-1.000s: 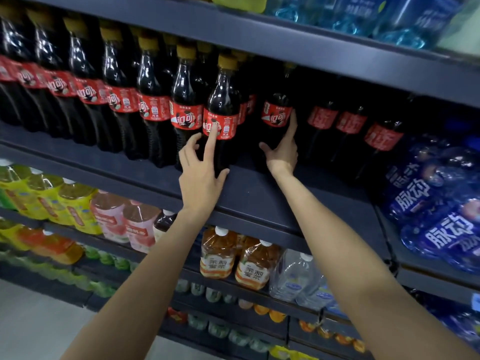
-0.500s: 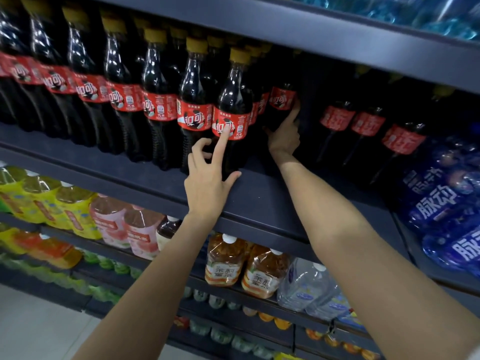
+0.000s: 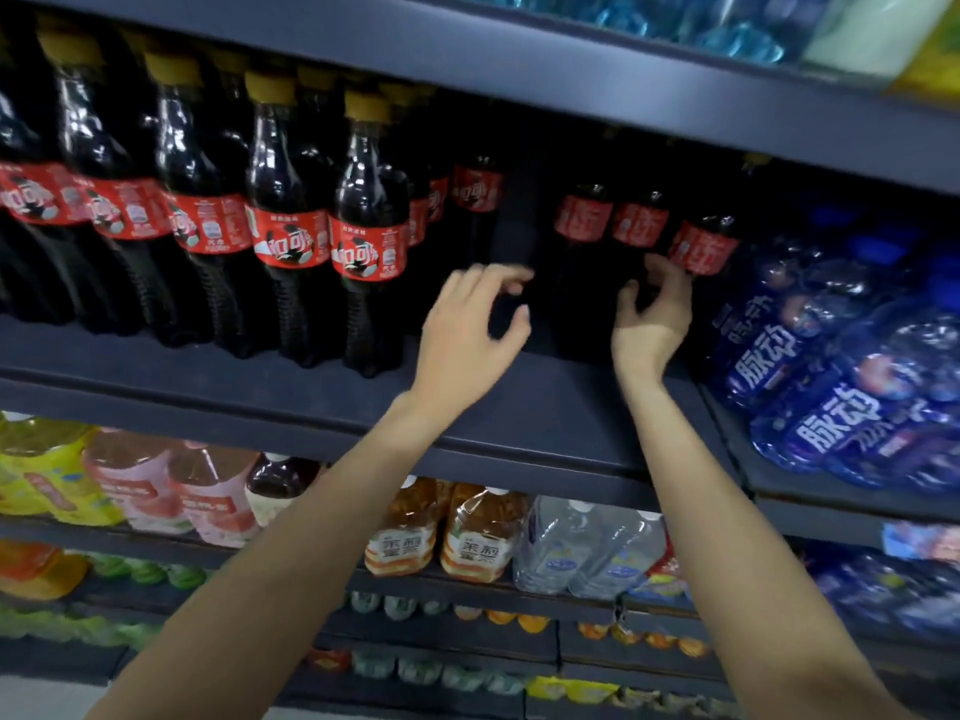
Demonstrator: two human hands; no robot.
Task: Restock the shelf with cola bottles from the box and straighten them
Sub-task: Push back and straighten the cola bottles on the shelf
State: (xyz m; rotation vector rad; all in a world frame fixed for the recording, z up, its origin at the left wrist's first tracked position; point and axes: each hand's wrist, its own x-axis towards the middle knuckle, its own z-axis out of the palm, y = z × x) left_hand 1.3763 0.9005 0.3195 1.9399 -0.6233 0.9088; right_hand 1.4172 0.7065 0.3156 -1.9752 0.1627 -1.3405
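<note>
Dark shelf (image 3: 311, 402) — cola bottles (image 3: 369, 241) standing upright.

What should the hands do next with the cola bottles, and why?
Probably pull the set-back cola bottles forward. They stand deep in the shelf, behind the front row. The right hand already reaches them; the left hand hovers beside, holding nothing.
</note>
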